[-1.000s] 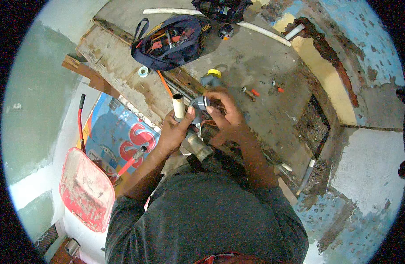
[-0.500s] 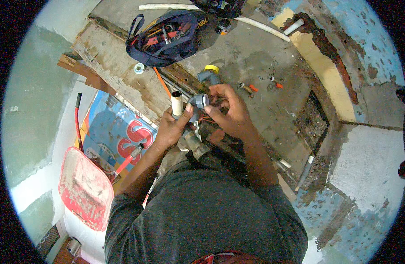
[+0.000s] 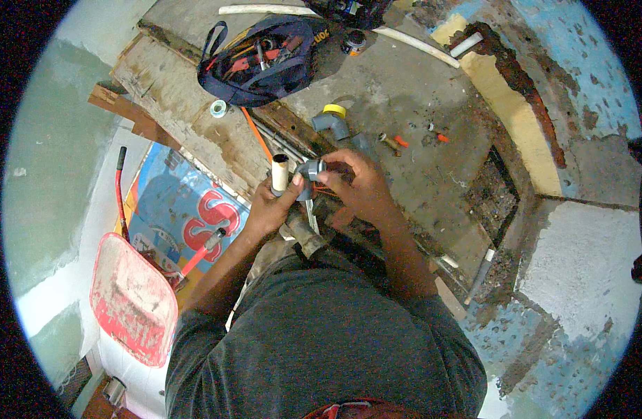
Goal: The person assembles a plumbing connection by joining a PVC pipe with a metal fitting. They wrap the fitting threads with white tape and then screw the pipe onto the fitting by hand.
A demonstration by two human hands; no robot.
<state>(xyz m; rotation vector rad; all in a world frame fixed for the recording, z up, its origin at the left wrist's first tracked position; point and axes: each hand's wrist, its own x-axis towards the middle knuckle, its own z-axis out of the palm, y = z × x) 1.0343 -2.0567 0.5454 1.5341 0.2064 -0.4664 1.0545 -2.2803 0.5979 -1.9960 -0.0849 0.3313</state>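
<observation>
My left hand point(image 3: 268, 208) is closed around a grey pipe elbow point(image 3: 310, 170), with the thumb pressed on its side. A cream pipe piece point(image 3: 280, 173) stands upright at the same hand, its dark open end upward; how it joins the elbow is hidden. My right hand point(image 3: 363, 187) has its thumb and fingers at the elbow's right-hand mouth, gripping the rim. Just beyond, a grey pipe fitting with a yellow cap point(image 3: 331, 120) lies on the floor. Below my left hand a dirty grey pipe point(image 3: 305, 236) slants toward my lap.
A dark blue tool bag point(image 3: 261, 63) full of tools lies at the far left, beside a tape roll point(image 3: 218, 108). Small orange-ended pieces point(image 3: 400, 141) are on the concrete floor. A rectangular pit point(image 3: 490, 199) opens at right; a red shovel point(image 3: 134, 300) lies at left.
The elbow has turned, so its pale inner mouth shows less. My right hand has moved slightly down, uncovering more of the grey fitting behind it. My left hand stays about where it was.
</observation>
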